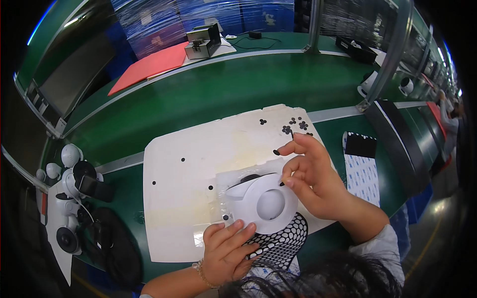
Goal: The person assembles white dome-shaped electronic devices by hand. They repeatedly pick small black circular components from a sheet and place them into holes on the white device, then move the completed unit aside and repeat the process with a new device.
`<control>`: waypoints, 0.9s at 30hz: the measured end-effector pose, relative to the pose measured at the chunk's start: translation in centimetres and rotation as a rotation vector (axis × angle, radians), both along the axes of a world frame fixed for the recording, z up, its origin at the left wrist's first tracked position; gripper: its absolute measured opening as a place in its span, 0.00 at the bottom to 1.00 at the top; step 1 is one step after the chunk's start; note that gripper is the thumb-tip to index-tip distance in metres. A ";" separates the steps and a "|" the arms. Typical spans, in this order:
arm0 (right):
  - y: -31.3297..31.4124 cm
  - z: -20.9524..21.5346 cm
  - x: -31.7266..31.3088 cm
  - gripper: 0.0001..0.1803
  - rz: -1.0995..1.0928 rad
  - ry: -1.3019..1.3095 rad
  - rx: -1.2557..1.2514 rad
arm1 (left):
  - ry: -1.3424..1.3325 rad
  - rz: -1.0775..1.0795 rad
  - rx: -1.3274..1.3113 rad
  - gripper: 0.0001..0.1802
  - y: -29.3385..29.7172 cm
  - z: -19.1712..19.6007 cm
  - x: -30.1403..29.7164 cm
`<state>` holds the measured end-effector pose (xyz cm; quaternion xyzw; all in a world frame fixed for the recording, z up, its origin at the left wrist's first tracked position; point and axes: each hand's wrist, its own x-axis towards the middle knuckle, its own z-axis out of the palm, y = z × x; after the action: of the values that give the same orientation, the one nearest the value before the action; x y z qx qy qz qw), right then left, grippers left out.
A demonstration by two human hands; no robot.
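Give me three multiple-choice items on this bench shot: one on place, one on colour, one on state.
1. Where does the white round part lie?
A. on the white sheet
B. on the red board
C. on the floor

2. What colour are the small dots at the sheet's far corner?
A. yellow
B. black
C. red

3. What is the left hand doing?
A. raised in the air
B. gripping a cable
C. resting against the part's near edge

Key: 1 A, the sheet shows around it; 2 B, dark specks on white; 3 C, fingertips touch the rim while the right hand works on top.
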<state>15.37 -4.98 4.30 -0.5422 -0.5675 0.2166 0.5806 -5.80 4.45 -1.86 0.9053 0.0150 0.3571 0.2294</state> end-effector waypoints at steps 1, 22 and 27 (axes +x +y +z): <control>0.0 0.0 0.0 0.35 -0.005 -0.015 0.000 | -0.004 0.006 0.003 0.08 0.0 0.0 0.1; 1.2 0.8 -1.8 0.25 -0.084 -0.423 0.117 | 0.033 0.007 -0.010 0.08 -0.2 0.8 0.0; 2.3 -0.2 -2.3 0.22 -0.068 -0.326 0.029 | 0.026 -0.009 -0.011 0.09 -0.1 0.9 -0.1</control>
<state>13.09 -2.71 4.08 -0.5807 -0.6385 0.0977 0.4957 -5.86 4.35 -1.01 0.9087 0.0157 0.3439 0.2359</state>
